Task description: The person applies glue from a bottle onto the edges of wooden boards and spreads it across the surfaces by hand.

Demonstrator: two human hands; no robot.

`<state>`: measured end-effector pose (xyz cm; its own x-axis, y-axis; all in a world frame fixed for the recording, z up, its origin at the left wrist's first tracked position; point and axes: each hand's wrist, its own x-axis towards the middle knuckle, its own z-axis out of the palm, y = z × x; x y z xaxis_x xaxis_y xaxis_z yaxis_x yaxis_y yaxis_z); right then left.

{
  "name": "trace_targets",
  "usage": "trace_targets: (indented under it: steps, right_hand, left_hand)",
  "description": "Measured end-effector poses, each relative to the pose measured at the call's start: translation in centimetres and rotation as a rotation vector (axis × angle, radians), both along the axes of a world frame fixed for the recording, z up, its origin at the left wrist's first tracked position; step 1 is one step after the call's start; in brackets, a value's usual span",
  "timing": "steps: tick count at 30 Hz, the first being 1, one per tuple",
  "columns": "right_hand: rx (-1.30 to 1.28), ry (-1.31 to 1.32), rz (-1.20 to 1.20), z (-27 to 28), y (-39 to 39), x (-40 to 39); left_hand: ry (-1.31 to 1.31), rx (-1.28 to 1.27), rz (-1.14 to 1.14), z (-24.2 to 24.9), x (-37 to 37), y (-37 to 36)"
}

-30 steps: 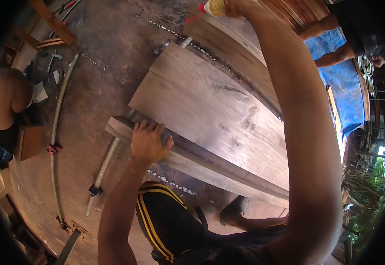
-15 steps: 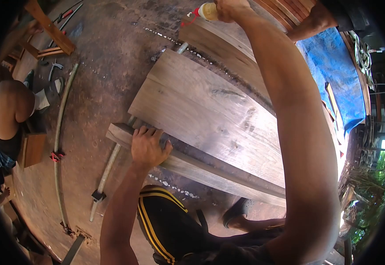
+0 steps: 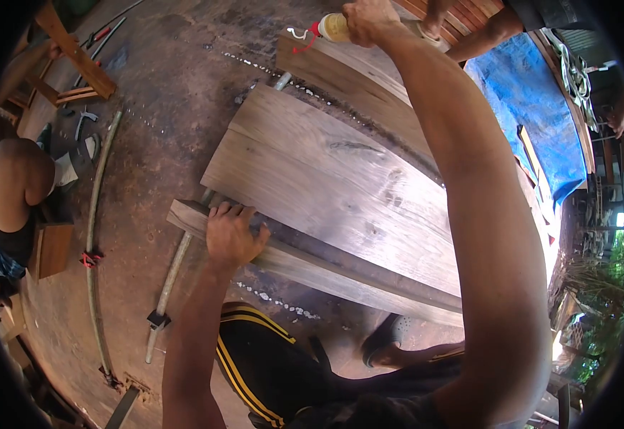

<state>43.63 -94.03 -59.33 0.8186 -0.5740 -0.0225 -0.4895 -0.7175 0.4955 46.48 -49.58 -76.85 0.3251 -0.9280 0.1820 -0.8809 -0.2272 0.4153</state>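
My left hand [image 3: 233, 234] lies with its fingers wrapped over a thick wooden board [image 3: 312, 259] near its left end. At the top, my right hand [image 3: 370, 23] is closed around a glue bottle [image 3: 335, 27] with a red cap, tipped to the left above a far plank [image 3: 355, 71]. Between the two lies a wide wooden panel [image 3: 340, 168]. A metal pipe clamp [image 3: 176, 275] runs beneath the boards and sticks out at the left.
Another person [image 3: 18, 186] sits at the left near a wooden block [image 3: 54, 247]. A second long pipe [image 3: 97, 193] lies on the floor. A co-worker's arm [image 3: 487, 37] reaches in at top right, beside a blue tarp [image 3: 530, 107].
The view has shifted slightly, so the boards and my left hand appear a little further left. My right hand and the bottle sit slightly lower, and more of the co-worker's arms shows.
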Motion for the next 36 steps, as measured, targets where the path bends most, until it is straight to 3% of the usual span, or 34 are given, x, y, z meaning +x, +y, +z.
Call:
trace_targets:
  steps: [36]
  right_hand:
    - [-0.036,0.056,-0.090,2.3,1.6,-11.3]
  left_hand:
    - [-0.006,0.097,0.011,-0.1,-0.6,0.2]
